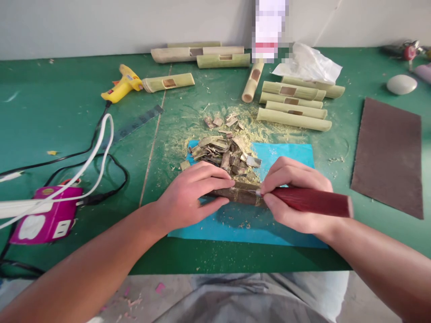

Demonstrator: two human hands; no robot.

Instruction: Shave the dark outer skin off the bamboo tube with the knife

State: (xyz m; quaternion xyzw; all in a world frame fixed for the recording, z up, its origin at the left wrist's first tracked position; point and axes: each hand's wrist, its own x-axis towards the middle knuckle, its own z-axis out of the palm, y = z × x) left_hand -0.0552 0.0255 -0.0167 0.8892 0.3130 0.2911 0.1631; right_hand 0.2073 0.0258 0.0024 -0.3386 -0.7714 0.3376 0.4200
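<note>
A dark brown bamboo tube lies crosswise over the blue sheet. My left hand is closed on its left end, thumb on the near side and fingers on the far side. My right hand grips a carving knife with a thick red wooden handle. The knife's thin metal tip meets the tube's upper face; its exact blade shape is mostly hidden by my fingers. Just beyond the tube sits a heap of bamboo chips with pale sawdust around it.
Several green bamboo tubes with cut windows lie at the back right, more along the wall. At the left are a yellow glue gun and a magenta power strip with cables. A dark brown sheet lies right, near a white oval object.
</note>
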